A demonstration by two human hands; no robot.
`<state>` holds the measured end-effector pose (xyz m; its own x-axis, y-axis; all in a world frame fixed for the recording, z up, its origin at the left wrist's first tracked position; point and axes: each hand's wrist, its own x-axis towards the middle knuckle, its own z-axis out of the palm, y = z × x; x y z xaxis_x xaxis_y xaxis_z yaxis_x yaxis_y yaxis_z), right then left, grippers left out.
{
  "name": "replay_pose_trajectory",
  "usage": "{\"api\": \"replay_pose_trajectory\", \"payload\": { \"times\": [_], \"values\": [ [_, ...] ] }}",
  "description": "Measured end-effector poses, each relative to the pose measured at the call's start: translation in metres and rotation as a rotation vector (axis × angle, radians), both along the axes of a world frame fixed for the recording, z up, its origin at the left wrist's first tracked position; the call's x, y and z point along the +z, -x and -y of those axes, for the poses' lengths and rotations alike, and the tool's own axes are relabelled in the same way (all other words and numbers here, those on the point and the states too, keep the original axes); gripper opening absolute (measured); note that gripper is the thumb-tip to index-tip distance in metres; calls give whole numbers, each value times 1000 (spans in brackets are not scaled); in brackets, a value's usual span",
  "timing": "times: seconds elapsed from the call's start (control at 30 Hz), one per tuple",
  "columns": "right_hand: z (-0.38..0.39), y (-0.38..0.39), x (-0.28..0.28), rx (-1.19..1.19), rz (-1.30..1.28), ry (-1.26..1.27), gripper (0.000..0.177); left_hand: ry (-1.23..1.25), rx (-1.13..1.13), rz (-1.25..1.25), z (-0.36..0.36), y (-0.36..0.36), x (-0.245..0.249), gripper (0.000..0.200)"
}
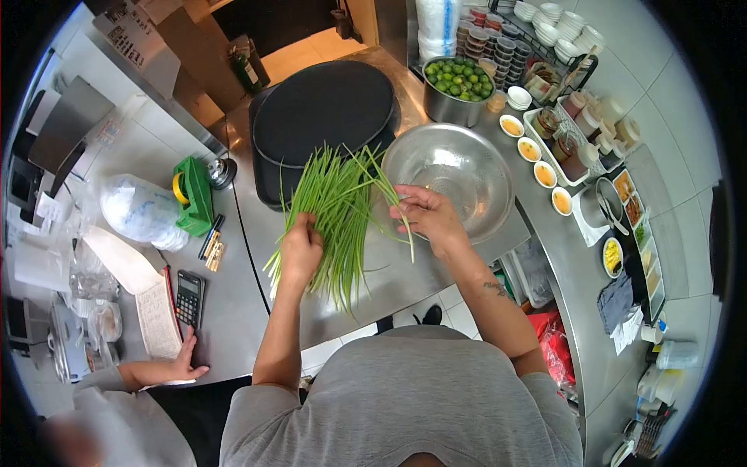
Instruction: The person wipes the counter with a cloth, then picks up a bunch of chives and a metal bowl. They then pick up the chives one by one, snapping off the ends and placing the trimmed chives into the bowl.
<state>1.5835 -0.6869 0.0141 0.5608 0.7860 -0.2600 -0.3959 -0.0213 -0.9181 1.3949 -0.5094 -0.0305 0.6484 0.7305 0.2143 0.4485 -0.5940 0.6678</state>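
Note:
A loose bunch of long green chives (336,208) lies fanned across the steel counter (405,272), its tips over a stack of black round trays (323,109). My left hand (300,247) presses on the lower stalks of the bunch. My right hand (426,218) pinches a few separate stalks at the bunch's right side, just in front of an empty steel mixing bowl (451,175).
A steel pot of green limes (457,86) stands behind the bowl. Small sauce cups (537,159), stacked bowls and condiment containers line the right counter. At left sit a green tape dispenser (192,194), a calculator (189,297) and a notepad, where another person's hand (185,362) rests.

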Motion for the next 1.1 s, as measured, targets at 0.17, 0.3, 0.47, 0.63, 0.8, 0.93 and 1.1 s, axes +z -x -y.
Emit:
{"api": "replay_pose_trajectory", "payload": {
  "times": [0.17,0.3,0.47,0.63,0.8,0.93,1.1],
  "values": [
    [3,-8,5,53,-220,-116,41,-543,114,15,19,-7,33,20],
    [2,-7,8,109,-254,-178,43,183,-196,225,42,-27,35,20],
    [6,6,9,119,-83,-186,42,760,-273,362,62,-68,68,15],
    [12,3,10,103,-48,-138,30,681,-326,404,52,-92,65,8],
    [12,-7,10,25,-153,-119,17,677,-358,370,62,-96,68,6],
    [8,-16,3,-22,-216,-140,13,669,-404,332,65,-95,59,8],
    [5,-16,4,-44,-247,-154,12,614,-406,310,67,-95,56,6]
  ]
}}
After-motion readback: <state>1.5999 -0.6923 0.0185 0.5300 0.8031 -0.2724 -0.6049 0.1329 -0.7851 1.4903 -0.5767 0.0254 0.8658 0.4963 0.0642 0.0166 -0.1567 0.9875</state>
